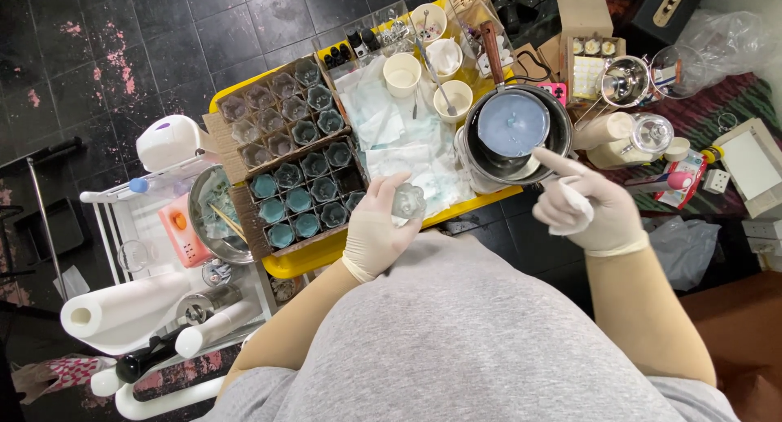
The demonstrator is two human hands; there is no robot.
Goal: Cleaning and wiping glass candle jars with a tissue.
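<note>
The gloved left hand [376, 230] pinches a small clear faceted glass cup [408, 200] — empty, it seems; the gloved right hand [588, 210] clutches a crumpled white tissue [575, 202], forefinger out. Beyond the left hand, one cardboard tray's glass cups [300, 200] are mostly filled teal, the farther tray [281, 108] unfilled — pale-blue liquid remains in the steel pot [513, 129].

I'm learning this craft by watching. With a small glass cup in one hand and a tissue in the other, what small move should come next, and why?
Probably bring the tissue in the right hand across to the small glass cup held in the left hand and wipe it: the hands are apart, and the cup looks empty, unlike the blue-filled cups in the lower box.
</note>
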